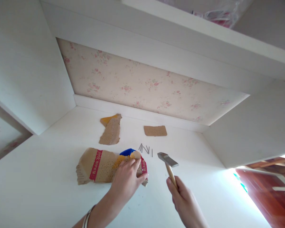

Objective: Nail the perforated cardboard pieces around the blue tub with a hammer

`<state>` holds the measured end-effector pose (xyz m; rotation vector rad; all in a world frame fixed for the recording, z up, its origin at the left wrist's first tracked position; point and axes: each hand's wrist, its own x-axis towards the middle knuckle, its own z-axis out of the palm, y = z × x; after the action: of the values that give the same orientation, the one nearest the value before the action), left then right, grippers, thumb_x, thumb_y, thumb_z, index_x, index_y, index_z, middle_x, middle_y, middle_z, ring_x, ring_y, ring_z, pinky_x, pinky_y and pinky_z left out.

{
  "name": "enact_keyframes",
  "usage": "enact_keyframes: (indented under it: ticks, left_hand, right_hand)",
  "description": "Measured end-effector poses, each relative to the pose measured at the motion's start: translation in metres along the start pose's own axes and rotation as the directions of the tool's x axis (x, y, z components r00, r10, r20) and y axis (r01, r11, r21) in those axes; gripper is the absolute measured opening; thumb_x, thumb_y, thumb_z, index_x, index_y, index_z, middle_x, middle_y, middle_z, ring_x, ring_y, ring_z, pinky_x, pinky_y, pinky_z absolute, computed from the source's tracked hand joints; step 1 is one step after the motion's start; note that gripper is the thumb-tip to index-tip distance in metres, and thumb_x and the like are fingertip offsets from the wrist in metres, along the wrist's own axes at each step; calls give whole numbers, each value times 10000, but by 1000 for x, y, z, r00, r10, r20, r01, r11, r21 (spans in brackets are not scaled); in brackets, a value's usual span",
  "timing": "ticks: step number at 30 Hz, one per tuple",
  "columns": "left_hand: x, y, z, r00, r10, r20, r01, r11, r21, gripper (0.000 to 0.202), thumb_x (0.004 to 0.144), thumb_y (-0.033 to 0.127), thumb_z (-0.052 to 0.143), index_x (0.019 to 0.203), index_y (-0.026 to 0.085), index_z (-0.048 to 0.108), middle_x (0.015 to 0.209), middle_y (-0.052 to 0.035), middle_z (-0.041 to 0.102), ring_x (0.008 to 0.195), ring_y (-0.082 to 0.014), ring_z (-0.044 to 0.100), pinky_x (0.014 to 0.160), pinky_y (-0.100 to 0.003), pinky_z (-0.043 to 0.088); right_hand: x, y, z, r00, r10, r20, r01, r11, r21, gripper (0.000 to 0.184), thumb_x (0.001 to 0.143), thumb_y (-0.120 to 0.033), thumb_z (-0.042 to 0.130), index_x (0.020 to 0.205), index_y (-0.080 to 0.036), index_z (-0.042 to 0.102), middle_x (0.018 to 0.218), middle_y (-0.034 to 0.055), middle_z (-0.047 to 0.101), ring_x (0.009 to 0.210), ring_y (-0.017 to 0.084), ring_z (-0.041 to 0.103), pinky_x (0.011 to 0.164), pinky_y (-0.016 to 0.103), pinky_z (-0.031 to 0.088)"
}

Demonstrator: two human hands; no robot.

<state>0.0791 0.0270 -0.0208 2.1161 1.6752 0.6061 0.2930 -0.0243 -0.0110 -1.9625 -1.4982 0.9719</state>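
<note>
My right hand [184, 198] is wrapped round the wooden handle of a hammer [169, 163], its metal head raised in front of the fist. With fingers curled and thumb at the edge, my left hand [127, 175] grips a torn piece of cardboard [104, 164] with red printed bands and many small holes. Blue and orange patches [127, 152] show beside its fingertips; part of the cardboard is hidden under the hand. Several loose nails [146, 148] lie on the white surface, beyond the left hand and left of the hammer head.
A torn cardboard scrap [110, 131] and a small rectangular cardboard piece [155, 130] lie farther back on the white desk [49, 177]. White panels stand at both sides. Overhead is a white shelf [180, 28] holding a clear plastic bag [220, 15]. Floral wallpaper [142, 85] covers the back.
</note>
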Motion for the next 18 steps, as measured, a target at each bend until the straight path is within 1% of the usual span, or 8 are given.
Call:
enact_keyframes:
  ticks: [1,2,4,7,10,12,16,18]
  left_hand:
    - [0,0,-1,1000,5,1,-5,1000,-1,473,835,403,709,1238,163,646,1113,-101,717,1003,-310,645,912,-442,506]
    - [0,1,-2,1000,11,0,-11,1000,-2,451,840,393,707,1224,162,652,1100,-99,719,986,-305,649,900,-441,511]
    - [-1,1,-3,1000,20,-4,-20,1000,-1,424,844,379,707,1205,163,658,1079,-97,721,961,-296,656,879,-433,520]
    - [-1,2,-4,999,35,-13,-35,999,-1,425,839,375,716,1206,169,656,1065,-95,722,968,-291,660,885,-418,519]
    - [-2,3,-4,999,44,-21,-44,999,8,401,838,377,718,1179,171,666,1037,-90,726,954,-289,664,882,-418,518]
    - [-2,3,-4,999,45,-27,-44,999,17,372,836,370,721,1150,177,674,1015,-80,727,928,-285,669,859,-415,523]
    - [-2,4,-3,997,56,-47,-54,998,32,340,834,363,724,1124,193,677,998,-68,728,911,-277,672,835,-405,522]
    - [-2,3,-3,997,63,-55,-61,997,39,325,837,366,719,1118,206,678,993,-61,728,902,-275,671,832,-405,519]
  right_hand:
    - [6,6,-4,999,-35,-17,32,991,-133,427,949,-636,361,746,-266,422,566,-84,359,499,135,411,459,231,321]
    - [12,13,-7,996,-81,-46,65,956,-286,401,974,-596,326,772,-269,441,579,-69,431,527,152,474,493,242,360]
    - [23,30,-10,993,-94,-77,58,924,-378,310,992,-512,322,908,-268,493,692,-19,588,610,192,578,564,278,412]
    - [36,58,-8,991,-97,-94,41,879,-474,277,999,-428,299,993,-242,505,886,68,684,707,242,656,597,317,438]
    - [45,82,-5,987,-129,-93,55,828,-558,277,1006,-382,293,1038,-229,522,1020,106,691,813,270,692,611,324,447]
    - [48,93,-3,984,-156,-83,75,793,-605,292,1012,-359,292,1103,-218,532,1056,110,677,816,268,698,597,320,447]
    - [52,101,0,976,-198,-87,88,732,-676,380,1030,-303,253,1301,-174,485,1103,122,643,724,246,691,559,332,451]
    - [54,102,2,970,-216,-110,78,707,-703,408,1036,-295,238,1337,-158,477,1139,136,629,727,249,688,578,349,468]
